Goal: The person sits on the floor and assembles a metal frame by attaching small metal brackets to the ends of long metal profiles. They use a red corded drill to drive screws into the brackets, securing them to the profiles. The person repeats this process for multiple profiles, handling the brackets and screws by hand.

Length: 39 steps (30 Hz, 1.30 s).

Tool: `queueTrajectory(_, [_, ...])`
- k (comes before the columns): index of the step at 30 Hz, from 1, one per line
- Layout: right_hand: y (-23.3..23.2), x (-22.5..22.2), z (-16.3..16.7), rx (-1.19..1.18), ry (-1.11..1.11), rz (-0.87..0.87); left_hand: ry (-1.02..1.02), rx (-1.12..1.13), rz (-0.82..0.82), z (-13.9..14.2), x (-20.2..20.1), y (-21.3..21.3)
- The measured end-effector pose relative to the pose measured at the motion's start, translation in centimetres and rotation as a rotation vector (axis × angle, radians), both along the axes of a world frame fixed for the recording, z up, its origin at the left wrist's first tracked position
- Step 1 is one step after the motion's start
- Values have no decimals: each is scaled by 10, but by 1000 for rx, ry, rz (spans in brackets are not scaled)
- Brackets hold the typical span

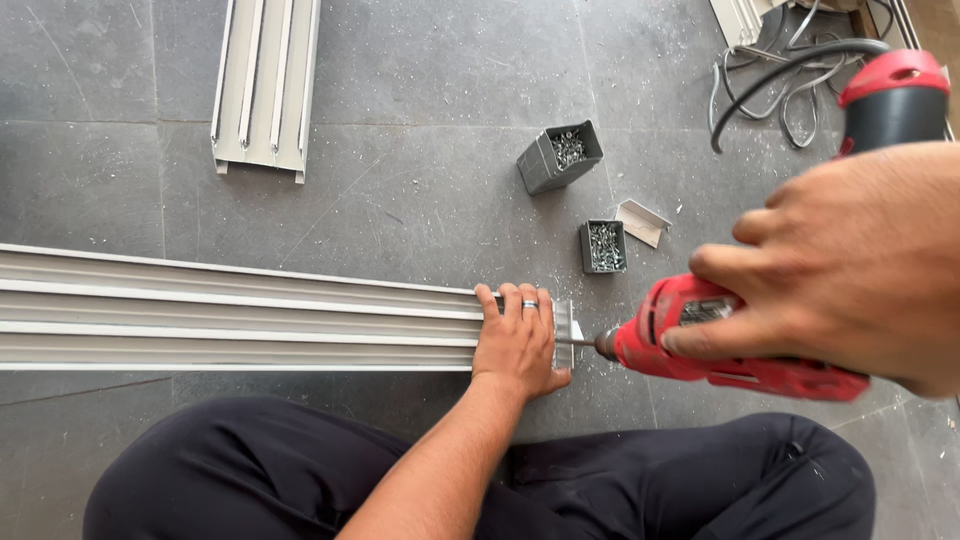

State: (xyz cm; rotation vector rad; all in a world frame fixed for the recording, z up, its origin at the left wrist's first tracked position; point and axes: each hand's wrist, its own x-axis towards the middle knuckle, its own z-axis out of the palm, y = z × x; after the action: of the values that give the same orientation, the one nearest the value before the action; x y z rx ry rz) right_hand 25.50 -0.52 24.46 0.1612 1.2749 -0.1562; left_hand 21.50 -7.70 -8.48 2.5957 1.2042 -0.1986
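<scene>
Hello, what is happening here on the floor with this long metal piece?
A person sits on the grey floor and works on a long aluminium track profile. The left hand presses flat on the profile's end. The right hand holds a red power drill, whose bit meets that end. Two small grey boxes of screws stand just beyond, and a shorter track piece lies farther away.

I sit on a floor (420, 60) of large dark grey stone tiles, scuffed and dusted with pale shavings. A short length of pale channel (265, 85) lies ahead of me, two small grey boxes of screws (560, 155) nearby, and loose grey cables (770, 90) coiled beyond.
</scene>
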Motion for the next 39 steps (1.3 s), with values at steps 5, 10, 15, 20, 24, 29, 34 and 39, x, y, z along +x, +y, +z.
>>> queueTrajectory(5, [-6, -11, 7, 199, 131, -99, -71, 25, 55, -3, -6, 3])
queueTrajectory(10, [-28, -8, 5, 470, 348, -304, -107, 84, 78, -7, -11, 11])
queueTrajectory(15, [-39, 8, 8, 585, 500, -426, -125, 131, 82, -7, -16, 19])
queueTrajectory(20, [-51, 25, 15, 642, 594, -475, -170, 153, 86, -3, -19, 12])
queueTrajectory(24, [-62, 27, 7, 628, 576, -507, -107, 113, 68, -4, -21, 10])
queueTrajectory(29, [-68, 32, 1, 644, 523, -584, -70, 102, 71, -10, -18, 14])
queueTrajectory(34, [-64, 28, 2, 587, 479, -550, -100, 90, 71, -14, -16, 8])
queueTrajectory(39, [-61, 41, 0, 474, 314, -496, -108, 71, 55, -13, -7, 4])
